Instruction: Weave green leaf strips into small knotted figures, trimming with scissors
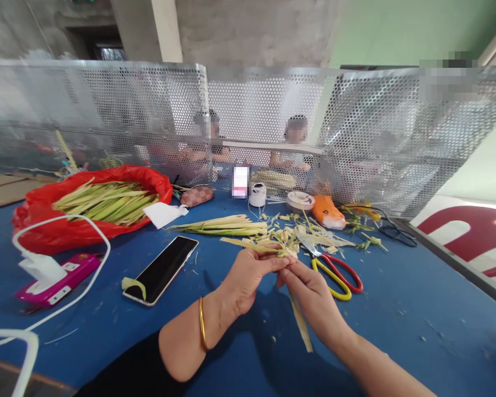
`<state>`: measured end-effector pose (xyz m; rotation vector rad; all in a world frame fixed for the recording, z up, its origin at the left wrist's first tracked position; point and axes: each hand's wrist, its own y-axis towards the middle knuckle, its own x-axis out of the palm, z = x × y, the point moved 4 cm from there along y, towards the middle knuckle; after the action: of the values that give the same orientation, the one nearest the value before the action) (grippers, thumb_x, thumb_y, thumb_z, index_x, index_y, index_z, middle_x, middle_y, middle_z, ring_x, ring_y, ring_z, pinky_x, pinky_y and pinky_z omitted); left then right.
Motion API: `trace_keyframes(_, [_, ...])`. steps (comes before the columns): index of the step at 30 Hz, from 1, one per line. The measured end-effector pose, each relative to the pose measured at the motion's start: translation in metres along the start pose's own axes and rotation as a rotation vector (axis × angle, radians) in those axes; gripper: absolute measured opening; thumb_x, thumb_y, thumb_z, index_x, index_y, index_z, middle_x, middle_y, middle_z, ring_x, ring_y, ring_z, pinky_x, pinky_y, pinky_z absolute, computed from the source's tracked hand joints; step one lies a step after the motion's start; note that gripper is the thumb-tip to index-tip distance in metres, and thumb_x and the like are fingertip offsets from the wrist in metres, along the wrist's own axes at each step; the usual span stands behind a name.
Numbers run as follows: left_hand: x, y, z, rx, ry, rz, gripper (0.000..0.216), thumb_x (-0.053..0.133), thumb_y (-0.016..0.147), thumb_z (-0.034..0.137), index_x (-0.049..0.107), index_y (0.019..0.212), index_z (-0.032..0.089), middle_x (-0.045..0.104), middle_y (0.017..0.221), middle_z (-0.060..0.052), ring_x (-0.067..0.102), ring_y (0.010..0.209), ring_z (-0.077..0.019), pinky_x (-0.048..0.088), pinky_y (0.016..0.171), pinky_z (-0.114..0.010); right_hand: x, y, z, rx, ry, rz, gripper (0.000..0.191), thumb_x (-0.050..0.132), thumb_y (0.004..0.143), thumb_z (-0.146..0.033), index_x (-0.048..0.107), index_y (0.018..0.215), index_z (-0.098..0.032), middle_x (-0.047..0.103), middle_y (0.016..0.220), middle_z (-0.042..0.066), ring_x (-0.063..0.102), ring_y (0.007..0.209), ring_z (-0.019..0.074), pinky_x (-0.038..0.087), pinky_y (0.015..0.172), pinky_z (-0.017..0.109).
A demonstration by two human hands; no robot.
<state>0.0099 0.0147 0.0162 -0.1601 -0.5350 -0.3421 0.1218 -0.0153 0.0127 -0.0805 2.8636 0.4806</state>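
- One red bag (35, 223), mouth open, heaped with green-and-yellow husks (107, 203); overlapping too much to count.
- One orange packet (326, 208) at right, white tissue (334, 223) showing at the near end.
- One checked pouch (197, 196), just beside one folded white paper (163, 215); contents hidden.
- Two hands, close together over the middle of the blue table (397, 331), fingertips meeting on one worked husk (287, 251).
- Left hand (254, 273): narrow grip, thumb and fingers pinching the worked husk; one gold bangle (202, 322) on the wrist.
- Right hand (310, 284): equally narrow, pinching the same piece from the other side.
- One long pale strip (301, 325) hanging below the hands; cannot tell whether joined to the worked husk.
- One bundle (227, 225) of husks lying beyond the left hand.
- Many scraps (330, 238), strewn behind the hands.
- One pair of scissors (321, 257), just right of the right hand, one red loop, one yellow.
- One spool (257, 196) and one tape roll (300, 202), near each other at the back.
- Two phones: one dark phone (163, 270) lying flat, one lit phone (240, 181) upright.
- One magenta power strip (80, 270), one white plug (45, 269) in it.
- Two people behind the mesh panel (256, 107).
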Motion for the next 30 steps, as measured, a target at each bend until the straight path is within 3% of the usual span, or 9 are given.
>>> trace_keyframes(4, [-0.001, 0.000, 0.000, 0.023, 0.026, 0.020, 0.023, 0.083, 0.057, 0.023, 0.069, 0.069, 0.009, 0.063, 0.071, -0.005, 0.058, 0.067, -0.0148, 0.043, 0.051, -0.023, 0.001, -0.001, -0.003, -0.023, -0.036, -0.040, 0.034, 0.049, 0.088, -0.031, 0.057, 0.057, -0.019, 0.056, 0.078, 0.004, 0.053, 0.081, 0.0192, 0.042, 0.076, 0.030])
trace_keyframes(9, [-0.005, 0.001, -0.001, 0.011, 0.065, 0.019, 0.022, 0.079, 0.064, 0.029, 0.069, 0.071, 0.011, 0.064, 0.073, -0.004, 0.057, 0.060, -0.0145, 0.040, 0.043, -0.023, 0.005, -0.005, -0.008, -0.102, -0.126, -0.125, 0.031, 0.049, 0.088, -0.025, 0.056, 0.059, -0.019, 0.056, 0.084, 0.004, 0.054, 0.087, 0.0189, 0.043, 0.076, 0.029])
trace_keyframes(12, [-0.007, 0.002, 0.001, -0.015, 0.049, 0.059, 0.023, 0.081, 0.062, 0.028, 0.070, 0.072, 0.011, 0.067, 0.072, -0.004, 0.059, 0.063, -0.0130, 0.046, 0.055, -0.024, 0.002, -0.010, -0.012, -0.181, -0.250, -0.116, 0.031, 0.048, 0.091, -0.026, 0.055, 0.062, -0.019, 0.054, 0.073, 0.002, 0.052, 0.071, 0.0151, 0.041, 0.065, 0.026])
trace_keyframes(15, [-0.007, 0.001, 0.006, -0.013, 0.057, 0.068, 0.026, 0.083, 0.058, 0.023, 0.071, 0.078, 0.012, 0.070, 0.075, -0.004, 0.063, 0.072, -0.0130, 0.047, 0.075, -0.025, -0.016, -0.010, -0.017, -0.242, -0.377, 0.116, 0.026, 0.047, 0.092, -0.031, 0.056, 0.071, -0.020, 0.050, 0.063, -0.001, 0.045, 0.058, 0.0132, 0.036, 0.058, 0.026])
trace_keyframes(17, [-0.006, 0.001, 0.007, -0.025, 0.053, 0.021, 0.026, 0.083, 0.058, 0.021, 0.072, 0.081, 0.012, 0.070, 0.079, -0.004, 0.063, 0.073, -0.0123, 0.046, 0.079, -0.026, -0.031, -0.004, -0.017, -0.202, -0.412, 0.320, 0.018, 0.053, 0.089, -0.035, 0.060, 0.082, -0.020, 0.059, 0.075, 0.002, 0.052, 0.069, 0.0160, 0.039, 0.064, 0.028])
trace_keyframes(19, [-0.005, 0.000, 0.007, -0.041, 0.066, -0.022, 0.024, 0.081, 0.061, 0.021, 0.072, 0.081, 0.012, 0.069, 0.078, -0.003, 0.061, 0.072, -0.0113, 0.046, 0.076, -0.026, -0.033, 0.006, -0.010, -0.071, -0.307, 0.231, 0.022, 0.057, 0.086, -0.041, 0.063, 0.091, -0.020, 0.065, 0.090, 0.005, 0.057, 0.082, 0.0199, 0.042, 0.073, 0.030])
trace_keyframes(22, [-0.006, -0.001, 0.004, -0.062, 0.167, -0.004, 0.022, 0.079, 0.063, 0.026, 0.071, 0.079, 0.013, 0.064, 0.066, -0.001, 0.055, 0.061, -0.0086, 0.041, 0.060, -0.022, -0.021, 0.015, 0.002, 0.123, -0.028, -0.049, 0.031, 0.056, 0.084, -0.048, 0.065, 0.081, -0.019, 0.068, 0.082, 0.005, 0.060, 0.083, 0.0212, 0.045, 0.077, 0.032])
trace_keyframes(30, [-0.006, 0.000, 0.007, -0.042, 0.345, 0.028, 0.016, 0.076, 0.063, 0.024, 0.069, 0.072, 0.013, 0.063, 0.061, -0.001, 0.047, 0.052, -0.0071, 0.028, 0.048, -0.021, -0.016, 0.012, 0.006, 0.205, 0.178, -0.156, 0.027, 0.067, 0.076, -0.045, 0.069, 0.077, -0.018, 0.069, 0.081, 0.005, 0.061, 0.083, 0.0203, 0.045, 0.082, 0.033])
